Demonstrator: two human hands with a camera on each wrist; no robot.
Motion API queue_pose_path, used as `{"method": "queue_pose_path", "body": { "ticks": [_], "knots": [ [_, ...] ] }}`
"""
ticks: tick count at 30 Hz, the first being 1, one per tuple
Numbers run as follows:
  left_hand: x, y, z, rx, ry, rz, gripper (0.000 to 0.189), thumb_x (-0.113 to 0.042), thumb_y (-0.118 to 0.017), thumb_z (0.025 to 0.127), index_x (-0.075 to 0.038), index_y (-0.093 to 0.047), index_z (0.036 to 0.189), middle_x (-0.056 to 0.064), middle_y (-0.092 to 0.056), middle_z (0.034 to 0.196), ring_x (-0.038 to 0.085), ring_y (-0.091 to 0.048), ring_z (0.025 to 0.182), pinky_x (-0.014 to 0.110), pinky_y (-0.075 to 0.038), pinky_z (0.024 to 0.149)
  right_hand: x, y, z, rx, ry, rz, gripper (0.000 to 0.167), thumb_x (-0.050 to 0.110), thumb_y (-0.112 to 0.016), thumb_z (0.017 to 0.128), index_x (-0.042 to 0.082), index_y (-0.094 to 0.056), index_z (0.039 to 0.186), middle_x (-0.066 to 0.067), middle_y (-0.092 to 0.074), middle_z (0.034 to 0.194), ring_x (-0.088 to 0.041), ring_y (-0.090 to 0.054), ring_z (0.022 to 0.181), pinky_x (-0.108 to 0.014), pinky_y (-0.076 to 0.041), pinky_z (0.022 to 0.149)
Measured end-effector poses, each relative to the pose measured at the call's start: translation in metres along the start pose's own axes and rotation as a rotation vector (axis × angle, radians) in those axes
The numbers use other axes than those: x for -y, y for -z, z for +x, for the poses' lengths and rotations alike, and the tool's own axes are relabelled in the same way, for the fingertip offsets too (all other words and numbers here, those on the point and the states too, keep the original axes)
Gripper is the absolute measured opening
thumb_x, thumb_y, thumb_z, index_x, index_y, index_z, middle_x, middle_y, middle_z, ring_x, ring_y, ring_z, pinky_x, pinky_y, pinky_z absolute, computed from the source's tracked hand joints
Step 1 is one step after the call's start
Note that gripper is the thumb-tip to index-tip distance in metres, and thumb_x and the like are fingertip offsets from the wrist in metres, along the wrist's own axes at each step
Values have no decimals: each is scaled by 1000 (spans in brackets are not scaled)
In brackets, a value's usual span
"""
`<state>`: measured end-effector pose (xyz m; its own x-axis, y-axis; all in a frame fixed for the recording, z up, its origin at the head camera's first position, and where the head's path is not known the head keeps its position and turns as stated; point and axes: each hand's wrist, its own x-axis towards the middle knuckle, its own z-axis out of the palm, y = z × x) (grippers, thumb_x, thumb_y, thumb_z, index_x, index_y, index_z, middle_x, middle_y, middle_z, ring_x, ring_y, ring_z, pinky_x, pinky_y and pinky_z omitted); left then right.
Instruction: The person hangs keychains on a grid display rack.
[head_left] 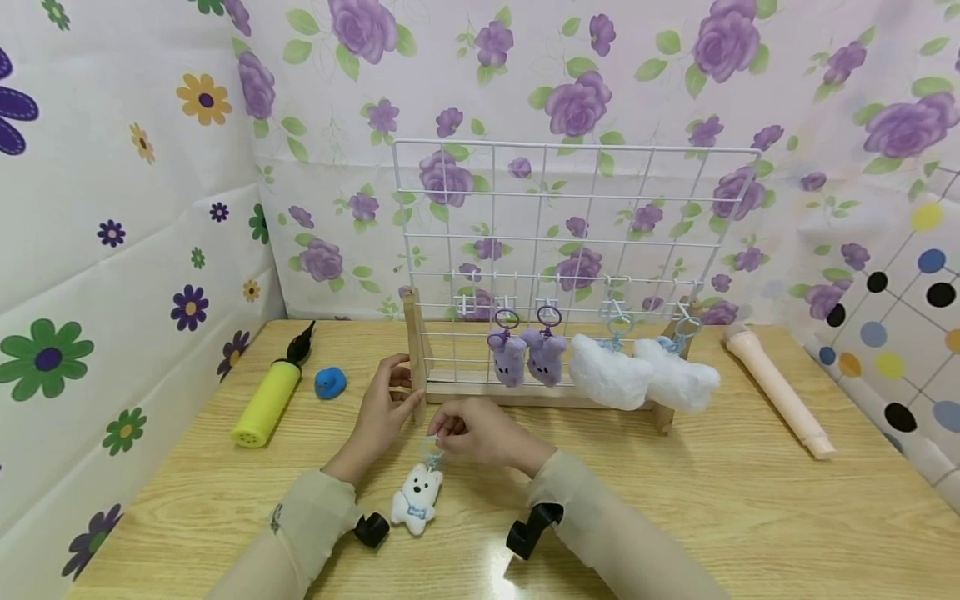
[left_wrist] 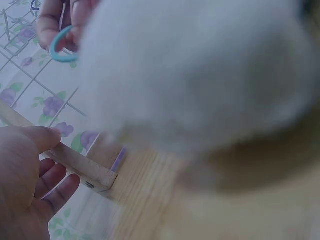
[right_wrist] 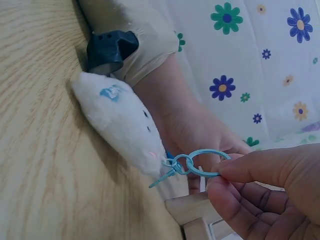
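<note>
My right hand [head_left: 480, 432] pinches a light blue key ring [right_wrist: 204, 174] between thumb and forefinger. From that ring extends a white plush bear keychain [head_left: 416, 498] with a blue bow, low over the table in front of the rack. In the left wrist view the plush is a large blur that covers much of the scene. My left hand [head_left: 382, 400] grips the left wooden post [head_left: 417, 358] of the rack, thumb on the near side and fingers beyond it. The white wire grid [head_left: 570, 242] stands upright in this wooden base.
Two purple plush keychains [head_left: 546, 357] and two white plush keychains [head_left: 611, 372] hang from hooks on the grid. Left of the rack are a yellow hand pump [head_left: 268, 404] and a blue rubber duck [head_left: 330, 383]. At the right lies a pink microphone-shaped stick [head_left: 780, 392].
</note>
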<state>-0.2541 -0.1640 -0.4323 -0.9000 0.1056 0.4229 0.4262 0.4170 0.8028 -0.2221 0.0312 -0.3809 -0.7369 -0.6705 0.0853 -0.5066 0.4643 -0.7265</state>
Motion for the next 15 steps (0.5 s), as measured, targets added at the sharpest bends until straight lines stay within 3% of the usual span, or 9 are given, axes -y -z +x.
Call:
{"method": "queue_pose_path", "body": {
  "ticks": [9, 15],
  "knots": [
    [1, 1, 1, 10, 17, 20, 57, 0, -65, 89, -4, -36, 138, 22, -56, 115, 30, -57, 100, 32, -53, 79, 14, 18, -6, 13, 48, -1, 9, 4, -62, 92, 4, -69, 98, -9, -70, 86, -4, -60, 72, -17, -50, 66],
    [3, 1, 1, 21, 34, 12, 56, -2, -64, 90, -6, -36, 139, 21, -55, 116, 30, -57, 101, 28, -52, 79, 26, 31, -12, 14, 33, -33, 10, 8, -62, 93, 8, -68, 100, -5, -70, 89, -4, -61, 75, -17, -51, 68]
  ]
}}
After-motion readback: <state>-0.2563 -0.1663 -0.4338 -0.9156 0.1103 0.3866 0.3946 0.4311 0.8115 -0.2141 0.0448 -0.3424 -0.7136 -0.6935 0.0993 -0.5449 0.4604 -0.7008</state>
